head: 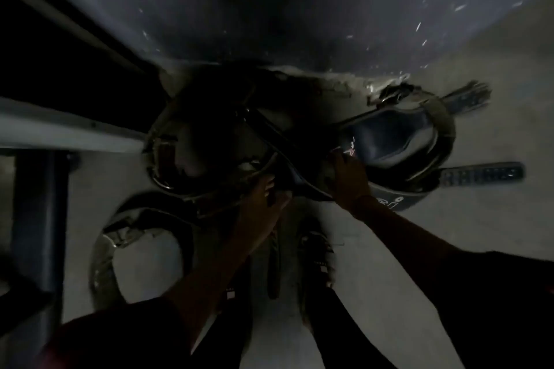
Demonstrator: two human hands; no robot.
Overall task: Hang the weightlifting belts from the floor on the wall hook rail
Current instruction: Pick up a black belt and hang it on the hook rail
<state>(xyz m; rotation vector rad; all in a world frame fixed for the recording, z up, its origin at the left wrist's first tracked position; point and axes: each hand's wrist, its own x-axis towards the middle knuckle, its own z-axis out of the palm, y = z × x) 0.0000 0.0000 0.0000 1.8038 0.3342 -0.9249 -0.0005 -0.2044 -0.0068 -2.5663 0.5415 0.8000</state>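
The view is dark and blurred. Several weightlifting belts lie in a tangled pile on the pale floor at the foot of a dark wall. A dark belt (287, 153) crosses the middle of the pile. My left hand (263, 201) is closed around its near edge. My right hand (349, 174) presses on the black padded belt (386, 135) coiled at the right, fingers curled over its rim. Another belt (192, 141) is coiled at the left, and a pale belt (105, 252) with a metal buckle curls at the lower left. The wall hook rail is out of view.
A metal bench or rack frame (42, 135) with a dark upright post (39, 234) stands at the left. My two feet (314, 252) are planted just below the pile. Bare pale floor (479, 249) spreads to the right. The dark wall (269, 9) rises behind.
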